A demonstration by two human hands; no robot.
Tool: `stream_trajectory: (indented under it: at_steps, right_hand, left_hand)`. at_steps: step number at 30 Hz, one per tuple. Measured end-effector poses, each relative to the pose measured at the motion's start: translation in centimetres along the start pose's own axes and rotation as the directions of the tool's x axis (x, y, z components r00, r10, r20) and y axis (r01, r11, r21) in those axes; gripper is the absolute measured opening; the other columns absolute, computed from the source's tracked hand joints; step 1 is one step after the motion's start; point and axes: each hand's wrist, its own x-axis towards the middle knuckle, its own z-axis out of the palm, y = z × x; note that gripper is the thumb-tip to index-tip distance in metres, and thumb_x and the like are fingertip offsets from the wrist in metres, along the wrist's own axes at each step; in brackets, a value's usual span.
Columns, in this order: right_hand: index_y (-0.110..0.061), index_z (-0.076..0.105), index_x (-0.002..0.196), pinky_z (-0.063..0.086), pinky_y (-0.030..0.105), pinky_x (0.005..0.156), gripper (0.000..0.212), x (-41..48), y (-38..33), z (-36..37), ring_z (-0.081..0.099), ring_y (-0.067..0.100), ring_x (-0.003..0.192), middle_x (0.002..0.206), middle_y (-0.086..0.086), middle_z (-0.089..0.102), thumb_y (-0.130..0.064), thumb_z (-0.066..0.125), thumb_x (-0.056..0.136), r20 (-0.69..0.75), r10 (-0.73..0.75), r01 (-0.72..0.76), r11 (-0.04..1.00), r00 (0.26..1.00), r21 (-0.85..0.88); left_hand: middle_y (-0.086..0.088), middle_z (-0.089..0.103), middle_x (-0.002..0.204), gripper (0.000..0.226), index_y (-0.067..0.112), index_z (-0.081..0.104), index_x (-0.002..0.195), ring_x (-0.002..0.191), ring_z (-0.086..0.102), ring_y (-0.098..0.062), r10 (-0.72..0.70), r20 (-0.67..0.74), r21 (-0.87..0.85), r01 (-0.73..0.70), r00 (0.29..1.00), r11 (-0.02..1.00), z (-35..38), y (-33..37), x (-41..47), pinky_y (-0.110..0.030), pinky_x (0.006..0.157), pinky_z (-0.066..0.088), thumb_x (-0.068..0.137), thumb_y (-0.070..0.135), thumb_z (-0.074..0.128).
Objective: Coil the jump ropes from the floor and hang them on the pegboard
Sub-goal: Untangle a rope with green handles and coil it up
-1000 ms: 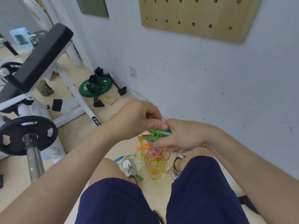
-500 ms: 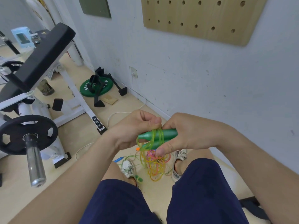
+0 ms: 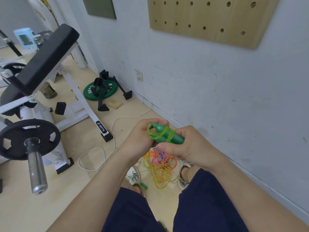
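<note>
We pinch the glossy green plastic handles [image 3: 168, 137] in left grip [image 3: 139, 141] and right grip [image 3: 190, 149], so slack off and the yellow-green cord wraps [image 3: 158, 133] likely unravel.

Bench [image 3: 48, 54], barbell [image 3: 36, 166], grn plate [image 3: 111, 90], wht cable [image 3: 113, 134].

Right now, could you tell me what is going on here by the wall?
A person grips green jump-rope handles with the left hand and the right hand, yellow-green cord looped round them. A tangle of other ropes lies on the floor between their shoes. No rope hangs on the visible part of the pegboard.
</note>
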Motion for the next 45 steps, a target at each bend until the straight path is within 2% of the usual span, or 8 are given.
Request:
stream_trajectory:
  at_steps: [9,15,18,24,31,33,41,45]
  right_hand:
    - [-0.012,0.059,0.061,0.017,0.014,0.036,0.031,0.3,0.5,-0.3,0.024,0.007,0.036,0.05,0.003,0.038,-0.013,0.062,0.092,-0.026,0.026,-0.017,0.949,0.999,0.313]
    - [-0.011,0.058,0.064,0.015,0.014,0.035,0.024,0.1,0.9,-0.5,0.024,0.007,0.038,0.051,0.001,0.039,-0.028,0.07,0.077,0.033,0.085,-0.091,0.896,0.996,0.434]
    - [-0.012,0.056,0.066,0.016,0.014,0.034,0.026,0.3,1.2,-0.6,0.024,0.007,0.039,0.052,0.0,0.038,-0.02,0.068,0.088,0.004,0.115,-0.106,0.895,0.993,0.432]
    - [-0.019,0.061,0.057,0.023,0.016,0.037,0.031,0.6,1.1,-0.2,0.029,0.006,0.037,0.047,-0.005,0.038,-0.019,0.07,0.086,-0.094,0.085,-0.078,0.994,0.992,0.073]
    - [-0.016,0.054,0.063,0.029,0.019,0.044,0.032,1.6,2.2,-0.8,0.04,0.004,0.044,0.05,-0.011,0.045,-0.037,0.073,0.079,-0.205,-0.021,-0.075,0.89,0.979,-0.449]
    - [-0.018,0.048,0.065,0.029,0.025,0.046,0.034,1.7,2.6,-1.1,0.044,0.008,0.051,0.06,-0.006,0.048,-0.039,0.067,0.083,-0.255,-0.036,-0.136,0.768,0.966,-0.626]
    - [-0.011,0.053,0.086,0.041,0.033,0.059,0.024,0.9,1.2,0.4,0.061,0.027,0.075,0.078,0.006,0.054,-0.035,0.056,0.09,-0.027,-0.031,-0.013,0.373,0.999,-0.928]
    - [-0.015,0.048,0.079,0.041,0.034,0.057,0.038,0.0,-0.3,0.0,0.056,0.022,0.07,0.072,0.0,0.049,-0.051,0.057,0.09,0.081,0.006,0.074,0.362,0.997,-0.929]
  left_hand:
    - [-0.007,0.036,0.054,0.029,0.015,0.07,0.089,0.047,0.025,-0.011,0.092,-0.09,-0.03,-0.095,0.992,0.995,0.6,-2.5,-0.2,-0.02,0.044,0.025,0.096,-0.001,0.048]
    - [0.013,0.045,0.055,0.017,0.031,0.07,0.099,0.051,0.035,-0.004,0.29,-0.039,0.342,-0.26,0.956,0.903,-0.3,-3.3,-0.7,-0.014,0.052,0.03,0.095,0.017,0.06]
    - [0.013,0.056,0.071,0.014,0.036,0.063,0.098,0.066,0.049,-0.004,0.393,0.031,0.679,-0.308,0.919,0.667,-0.9,-3.4,-0.7,-0.023,0.059,0.04,0.094,0.038,0.05]
    - [0.006,0.062,0.084,0.034,0.021,0.061,0.093,0.085,0.06,-0.021,0.172,0.079,0.92,-0.138,0.982,0.366,-0.9,-2.3,-1.5,-0.039,0.073,0.047,0.101,0.039,0.034]
    - [0.003,0.057,0.046,0.023,0.016,0.062,0.092,0.038,0.048,-0.01,-0.16,0.025,0.6,0.113,0.987,0.792,-1.3,-1.3,-2.1,-0.024,0.051,0.045,0.101,0.027,0.044]
    - [0.004,0.056,0.046,0.022,0.016,0.063,0.094,0.039,0.045,-0.008,-0.202,0.001,0.592,0.162,0.979,0.789,-1.3,-1.0,-2.3,-0.021,0.049,0.039,0.099,0.03,0.048]
    - [0.007,0.063,0.083,0.018,0.029,0.07,0.097,0.084,0.058,-0.017,0.153,0.045,0.931,-0.098,0.987,0.353,-0.3,1.8,-2.2,-0.032,0.072,0.046,0.091,0.041,0.058]
    - [0.009,0.068,0.083,0.008,0.03,0.075,0.085,0.082,0.06,-0.013,0.191,0.043,0.871,-0.131,0.981,0.473,-2.3,2.9,-1.0,-0.035,0.074,0.048,0.086,0.034,0.068]
